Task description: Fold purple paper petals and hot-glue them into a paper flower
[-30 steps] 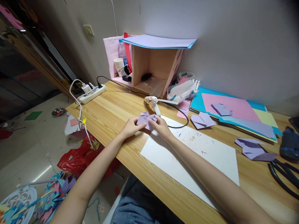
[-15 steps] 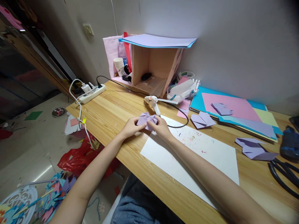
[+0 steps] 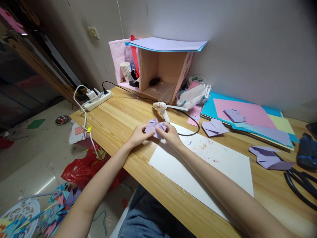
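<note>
Between my two hands is a folded piece of purple paper (image 3: pixel 155 125), creased into flaps and held just above the wooden table. My left hand (image 3: pixel 139 136) pinches its left side, thumb on the near face. From the right, my right hand (image 3: pixel 171 135) grips the other side, its thumb close to the left one. Fingers behind the paper are hidden. Just beyond the paper lies a white glue gun (image 3: pixel 162 110) with a glue stick in its back. A white sheet (image 3: pixel 200 165) with paint specks lies beneath my right forearm.
Folded purple papers (image 3: pixel 214 127) lie to the right, near a stack of coloured paper (image 3: pixel 245 112) and black scissors (image 3: pixel 300 183). Behind stands an open wooden box (image 3: pixel 170 71). A power strip (image 3: pixel 98 100) sits at the left edge. A red plastic bag (image 3: pixel 81 168) is below the table.
</note>
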`<state>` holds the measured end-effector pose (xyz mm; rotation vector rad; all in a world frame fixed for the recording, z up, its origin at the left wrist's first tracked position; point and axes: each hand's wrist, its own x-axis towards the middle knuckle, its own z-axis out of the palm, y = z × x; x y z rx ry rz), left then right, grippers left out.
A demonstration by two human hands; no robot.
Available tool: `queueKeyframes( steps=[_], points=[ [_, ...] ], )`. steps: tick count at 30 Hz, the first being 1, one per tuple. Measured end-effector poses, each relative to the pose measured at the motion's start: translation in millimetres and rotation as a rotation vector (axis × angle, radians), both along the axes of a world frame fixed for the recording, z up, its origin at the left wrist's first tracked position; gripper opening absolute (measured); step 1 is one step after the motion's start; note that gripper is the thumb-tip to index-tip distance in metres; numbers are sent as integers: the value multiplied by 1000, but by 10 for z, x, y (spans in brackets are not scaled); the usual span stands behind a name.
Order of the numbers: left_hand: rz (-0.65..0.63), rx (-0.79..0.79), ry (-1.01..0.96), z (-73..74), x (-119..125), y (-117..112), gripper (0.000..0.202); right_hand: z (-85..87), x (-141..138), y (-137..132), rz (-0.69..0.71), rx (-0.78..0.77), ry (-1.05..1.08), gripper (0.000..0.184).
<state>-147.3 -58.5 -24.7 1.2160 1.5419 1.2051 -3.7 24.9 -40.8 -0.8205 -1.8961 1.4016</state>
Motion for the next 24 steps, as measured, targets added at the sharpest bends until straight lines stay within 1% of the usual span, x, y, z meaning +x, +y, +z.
queueKeyframes(
  steps=[4, 9, 14, 17, 21, 24],
  points=[
    [62, 38, 42, 0, -10, 15, 34, -34, -5, 14, -2, -34, 14, 22],
    [174, 69, 52, -32, -48, 33, 36, -34, -8, 18, 47, -99, 72, 21],
    [269, 92, 75, -40, -75, 47, 34, -29, -11, 21, 42, -145, 118, 21],
    [324, 85, 93, -33, -86, 54, 32, -33, -12, 24, 29, -179, 161, 24],
    [369, 97, 74, -37, -105, 59, 33, -27, -4, 19, -6, -199, 179, 30],
    [373, 94, 67, -41, -117, 58, 34, -12, 3, 10, -25, -197, 185, 31]
  ],
)
